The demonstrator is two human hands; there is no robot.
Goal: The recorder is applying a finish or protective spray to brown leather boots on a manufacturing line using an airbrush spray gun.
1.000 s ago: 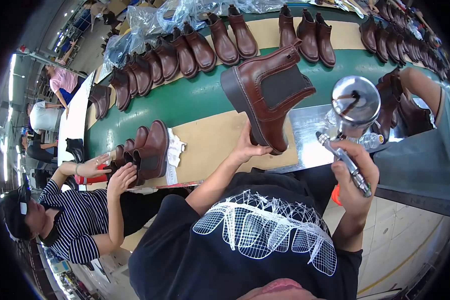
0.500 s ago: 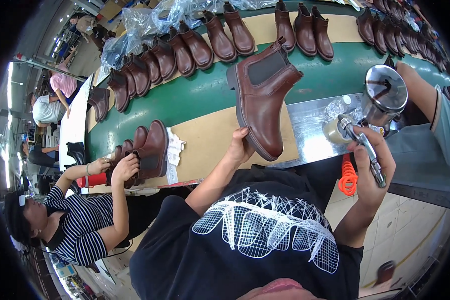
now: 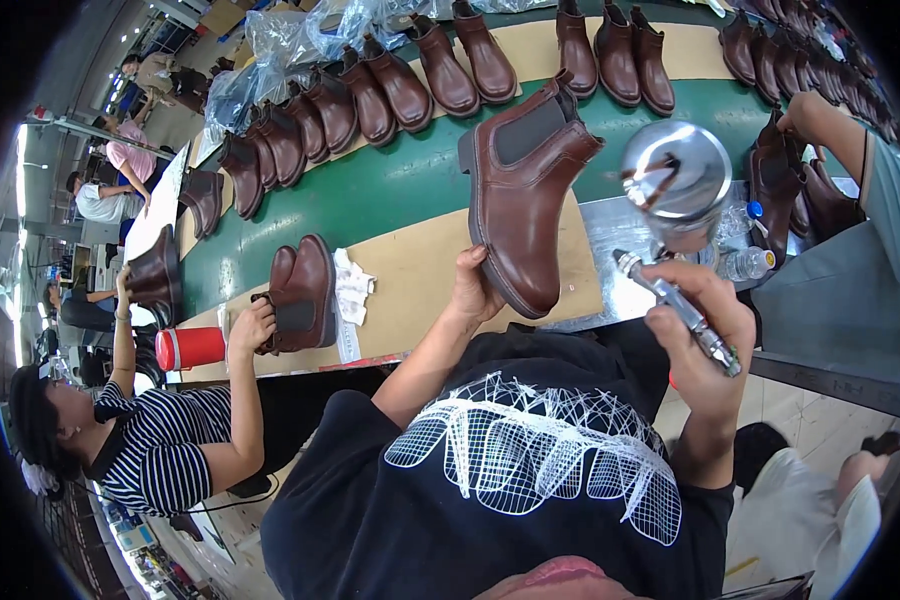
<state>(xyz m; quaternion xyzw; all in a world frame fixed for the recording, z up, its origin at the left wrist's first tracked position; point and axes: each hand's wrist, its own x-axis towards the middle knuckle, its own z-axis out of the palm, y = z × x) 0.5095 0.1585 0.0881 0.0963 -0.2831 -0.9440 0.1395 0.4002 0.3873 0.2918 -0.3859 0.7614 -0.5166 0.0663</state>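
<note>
Head view was filled by a green table [image 3: 400, 180], with a striped-top co-worker [image 3: 185, 445] seen at the near left, one hand set on a pair of boots [image 3: 300, 300]. Brown boots [image 3: 390, 100] were lined up along the table's far side. On its near side a cardboard sheet [image 3: 415, 290] was laid, with a metal plate [image 3: 602, 235] at its right. Above the sheet, a brown boot [image 3: 525, 210] was held up, toe pointed near and sole turned left. Right of it, a spray gun [image 3: 682, 308] was held; a shiny cup [image 3: 677, 180] was seen beyond, probably joined to it. The boot's forepart was clasped by the left hand [image 3: 473, 297], thumb against the sole edge, other fingers mostly hidden. By the right hand [image 3: 702, 375], fingers were wrapped around the gun. A red container [image 3: 192, 348] was placed at left, a clear bottle [image 3: 747, 264] at right.
</note>
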